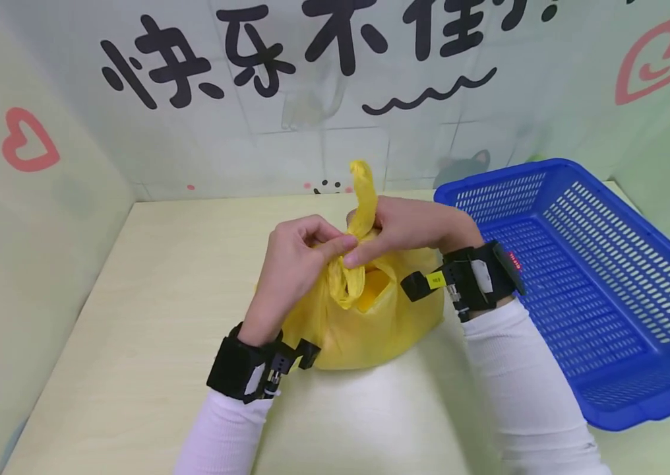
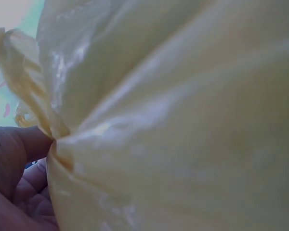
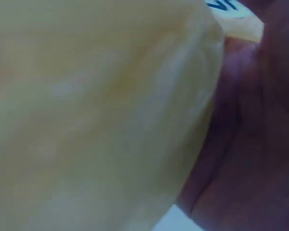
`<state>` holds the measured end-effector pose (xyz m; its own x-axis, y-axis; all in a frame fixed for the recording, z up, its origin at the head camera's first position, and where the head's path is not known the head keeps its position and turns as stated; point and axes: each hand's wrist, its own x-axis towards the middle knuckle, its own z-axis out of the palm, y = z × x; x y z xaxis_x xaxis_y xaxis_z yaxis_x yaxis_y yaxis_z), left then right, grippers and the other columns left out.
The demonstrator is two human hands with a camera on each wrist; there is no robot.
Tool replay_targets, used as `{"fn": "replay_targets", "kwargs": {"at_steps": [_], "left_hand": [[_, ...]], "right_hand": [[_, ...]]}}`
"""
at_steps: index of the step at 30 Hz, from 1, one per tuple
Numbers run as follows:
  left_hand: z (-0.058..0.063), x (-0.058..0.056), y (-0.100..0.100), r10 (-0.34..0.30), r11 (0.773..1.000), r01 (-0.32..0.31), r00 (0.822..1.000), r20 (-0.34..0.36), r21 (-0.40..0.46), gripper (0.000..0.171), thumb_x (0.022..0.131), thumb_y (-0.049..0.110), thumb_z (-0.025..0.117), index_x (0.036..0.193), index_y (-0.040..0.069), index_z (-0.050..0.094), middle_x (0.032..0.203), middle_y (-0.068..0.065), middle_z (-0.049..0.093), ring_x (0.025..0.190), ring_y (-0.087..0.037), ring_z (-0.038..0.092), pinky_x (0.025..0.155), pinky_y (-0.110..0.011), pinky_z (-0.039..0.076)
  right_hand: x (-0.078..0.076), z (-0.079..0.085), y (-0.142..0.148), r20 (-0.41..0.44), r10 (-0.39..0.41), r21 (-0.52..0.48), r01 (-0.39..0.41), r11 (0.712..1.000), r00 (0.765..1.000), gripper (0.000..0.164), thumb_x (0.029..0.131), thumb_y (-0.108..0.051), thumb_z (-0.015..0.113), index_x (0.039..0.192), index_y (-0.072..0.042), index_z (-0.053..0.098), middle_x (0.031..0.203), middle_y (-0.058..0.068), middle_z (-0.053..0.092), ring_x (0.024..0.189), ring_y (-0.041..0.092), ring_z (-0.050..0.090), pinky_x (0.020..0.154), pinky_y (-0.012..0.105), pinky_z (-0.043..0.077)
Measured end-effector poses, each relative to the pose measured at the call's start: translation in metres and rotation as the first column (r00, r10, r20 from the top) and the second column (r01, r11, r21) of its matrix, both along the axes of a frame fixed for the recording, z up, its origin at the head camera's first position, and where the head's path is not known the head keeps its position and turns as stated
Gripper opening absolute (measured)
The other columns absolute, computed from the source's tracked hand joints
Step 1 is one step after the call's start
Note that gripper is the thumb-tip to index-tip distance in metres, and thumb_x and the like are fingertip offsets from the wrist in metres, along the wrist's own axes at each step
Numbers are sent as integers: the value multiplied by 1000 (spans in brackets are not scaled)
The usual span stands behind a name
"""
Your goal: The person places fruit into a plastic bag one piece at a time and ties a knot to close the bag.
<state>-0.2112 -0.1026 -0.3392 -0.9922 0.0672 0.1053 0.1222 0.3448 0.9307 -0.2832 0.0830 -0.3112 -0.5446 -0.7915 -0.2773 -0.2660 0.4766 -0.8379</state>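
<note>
A full yellow plastic bag (image 1: 365, 343) stands on the table in the head view, its handles gathered at the top. My left hand (image 1: 296, 267) pinches the gathered handles between thumb and forefinger, from the left. From the other side my right hand (image 1: 409, 227) grips the same twist, its thumb close to the left fingertips. One handle strip (image 1: 363, 191) sticks up above the hands, and a loop hangs below them. Through a gap in the bag's mouth something orange (image 1: 373, 289) shows. The bag's taut side (image 2: 183, 144) fills most of the left wrist view.
A blue plastic basket (image 1: 584, 396) with slotted walls stands at the right, beside my right forearm. The pale table (image 1: 151, 316) extends left of the bag. Behind is a wall (image 1: 275, 152) with black lettering and pink hearts.
</note>
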Motion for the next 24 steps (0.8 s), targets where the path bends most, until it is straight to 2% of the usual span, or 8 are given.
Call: {"fn": "replay_targets", "kwargs": {"at_steps": [4, 6, 11, 13, 17, 20, 22, 24], "left_hand": [[1, 0, -2, 2, 1000, -3, 1000, -5, -7, 16, 83, 23, 78, 81, 7, 75, 72, -5, 69, 68, -15, 56, 57, -20, 43], [2, -1, -2, 5, 1000, -5, 1000, -3, -7, 16, 83, 23, 78, 82, 7, 75, 72, -4, 69, 68, -15, 56, 57, -20, 43], [3, -1, -2, 14, 1000, -14, 1000, 3, -3, 17, 84, 24, 77, 82, 8, 75, 75, -4, 69, 69, -14, 57, 58, -20, 43], [3, 0, -2, 20, 1000, -20, 1000, 7, 3, 17, 85, 26, 76, 83, 9, 74, 79, -4, 70, 71, -14, 59, 58, -20, 45], [3, 0, -4, 21, 999, -21, 1000, -5, 28, 20, 89, 28, 71, 89, 8, 75, 93, -5, 72, 78, -17, 66, 67, -23, 51], [2, -2, -8, 3, 1000, -3, 1000, -19, 24, 26, 96, 29, 62, 101, 7, 75, 103, -8, 73, 90, -19, 65, 79, -28, 52], [1, -4, -12, -14, 1000, 14, 1000, -3, 9, 30, 100, 30, 54, 108, 7, 73, 106, -9, 71, 93, -20, 62, 82, -30, 51], [0, -6, -15, -27, 1000, 27, 999, 35, -15, 34, 104, 30, 46, 114, 7, 69, 110, -9, 69, 95, -22, 60, 83, -31, 50]], "right_hand": [[-8, 11, -9, -58, 35, 119, -28, 992, 998, 25, 85, -30, 76, 90, -9, 63, 76, 1, 62, 75, 20, 61, 74, 28, 52], [-9, 15, -11, -78, 35, 143, -23, 990, 996, 25, 84, -28, 77, 87, -9, 61, 73, 0, 59, 70, 17, 58, 70, 26, 50], [-8, 16, -14, -223, 37, 118, -11, 993, 974, 25, 84, -26, 77, 79, -10, 58, 63, -2, 50, 62, 16, 50, 63, 25, 41], [-6, 16, -15, -309, 34, 91, -6, 996, 950, 25, 84, -24, 76, 76, -11, 56, 62, -3, 45, 63, 16, 46, 62, 25, 37], [0, 14, -14, -484, 24, 28, -12, 1000, 875, 29, 87, -22, 72, 73, -12, 49, 65, -3, 39, 67, 16, 45, 65, 26, 34], [4, 13, -14, -555, -2, 21, 17, 1000, 832, 28, 90, -21, 70, 75, -12, 48, 66, -1, 41, 66, 17, 48, 64, 26, 36], [6, 13, -14, -583, -22, 35, 51, 998, 812, 26, 91, -20, 69, 77, -11, 49, 66, 0, 43, 65, 17, 49, 62, 26, 37], [8, 12, -16, -625, -28, 64, 88, 994, 780, 24, 91, -20, 68, 80, -11, 50, 66, 1, 45, 65, 18, 50, 62, 26, 38]]}}
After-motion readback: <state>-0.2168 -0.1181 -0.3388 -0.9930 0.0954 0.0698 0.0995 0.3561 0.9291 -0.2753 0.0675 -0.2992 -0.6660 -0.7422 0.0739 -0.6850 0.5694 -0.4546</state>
